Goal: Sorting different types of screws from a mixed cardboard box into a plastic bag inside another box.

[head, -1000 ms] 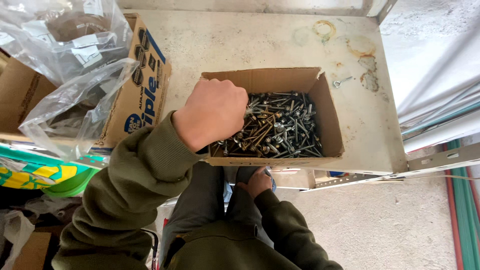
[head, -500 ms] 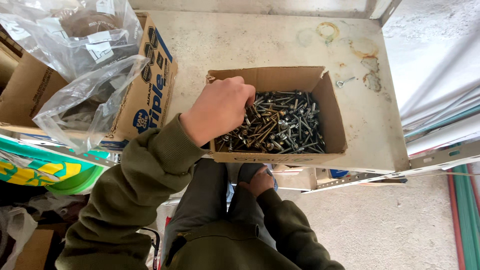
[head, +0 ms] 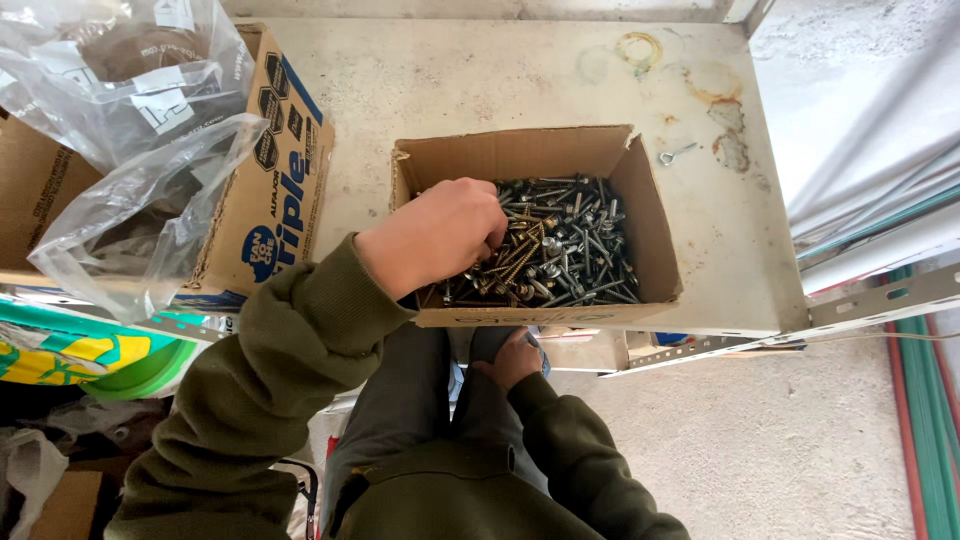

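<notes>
The fingers (head: pixel 492 222) of the left hand (head: pixel 435 238) are curled down into the heap of screws (head: pixel 560 250), knuckles up, tips buried among the shafts — whether they have pinched one or merely rake through them cannot be told from above. The screws lie loose in an open cardboard box (head: pixel 640 205) standing on the pale, stained surface (head: pixel 450 80), piled toward its near side; most are grey with washer heads, a few brass-coloured.

By the look of them they are small, hard and sharp at the point, light singly but heavy as a heap, and apt to tangle and slide off one another. A single one is best taken by the shaft just under the head, between thumb and forefinger, rather than scooped.

The right hand (head: pixel 512 358) rests low on the person's lap, below the surface's edge, its fingers loosely bent — holding nothing that shows.

Beside the box, left, stands a larger printed carton (head: pixel 285 190) with clear plastic bags (head: pixel 130 110) spilling over it; a lone eye hook (head: pixel 677 153) lies to the right.
</notes>
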